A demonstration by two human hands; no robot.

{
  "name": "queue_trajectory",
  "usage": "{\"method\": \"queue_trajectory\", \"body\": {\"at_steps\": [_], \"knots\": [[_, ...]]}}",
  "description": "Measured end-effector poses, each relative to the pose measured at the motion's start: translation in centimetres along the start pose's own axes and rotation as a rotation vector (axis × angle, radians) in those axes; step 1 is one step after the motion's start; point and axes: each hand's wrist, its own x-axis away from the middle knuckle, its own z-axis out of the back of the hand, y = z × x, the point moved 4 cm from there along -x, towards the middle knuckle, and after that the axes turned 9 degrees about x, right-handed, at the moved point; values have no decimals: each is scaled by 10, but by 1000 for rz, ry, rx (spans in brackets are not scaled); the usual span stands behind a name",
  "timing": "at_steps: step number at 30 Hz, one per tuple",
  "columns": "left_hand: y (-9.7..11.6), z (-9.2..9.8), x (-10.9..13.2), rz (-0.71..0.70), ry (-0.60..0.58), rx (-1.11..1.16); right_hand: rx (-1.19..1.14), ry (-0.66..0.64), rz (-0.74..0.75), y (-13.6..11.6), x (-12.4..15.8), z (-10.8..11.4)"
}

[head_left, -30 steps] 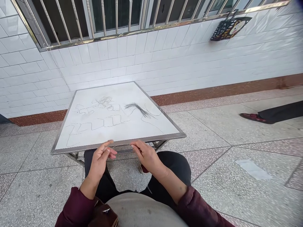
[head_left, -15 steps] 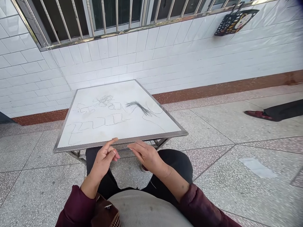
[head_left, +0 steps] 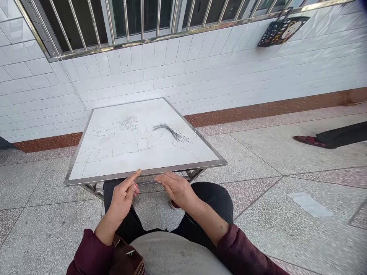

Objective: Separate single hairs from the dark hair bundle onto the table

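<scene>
In the head view, a thin strand (head_left: 147, 183) stretches between the person's two hands, just off the near edge of the worktop (head_left: 160, 158) and above the lap. The left hand (head_left: 123, 196) points its index finger forward, its thumb closed against the curled fingers where one end of the strand meets them. The right hand (head_left: 179, 191) pinches the other end between thumb and fingertips, its remaining fingers bent together.

On the white worktop, a bundle of dark strands (head_left: 169, 131) lies right of centre, a loose tangle (head_left: 127, 121) sits toward the back, and a zigzag strand (head_left: 127, 147) runs across the left half. A patterned basket (head_left: 282, 31) hangs from the window bars at upper right. Below it, another person's shoe (head_left: 311, 141) rests on the floor, with a white sheet (head_left: 310, 204) lying nearer.
</scene>
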Motion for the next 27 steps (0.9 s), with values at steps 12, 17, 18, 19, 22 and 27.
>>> {"method": "queue_trajectory", "body": {"at_steps": [12,17,18,19,22,27], "knots": [[46,-14,-7,-210,60,-555,64,48,-10,-6,-3,7],[47,-40,-16,-296,-33,-539,-172,59,-136,-17,-1,0],[45,-38,-16,-273,-17,-509,-227,53,-196,-15,0,-1],[43,-35,-17,-249,-1,-483,-278,41,-256,-13,2,-3],[40,-29,-17,-198,26,-430,-376,15,-386,-9,6,-6],[41,-30,-17,-172,36,-424,-505,29,-456,-12,4,-7]]}}
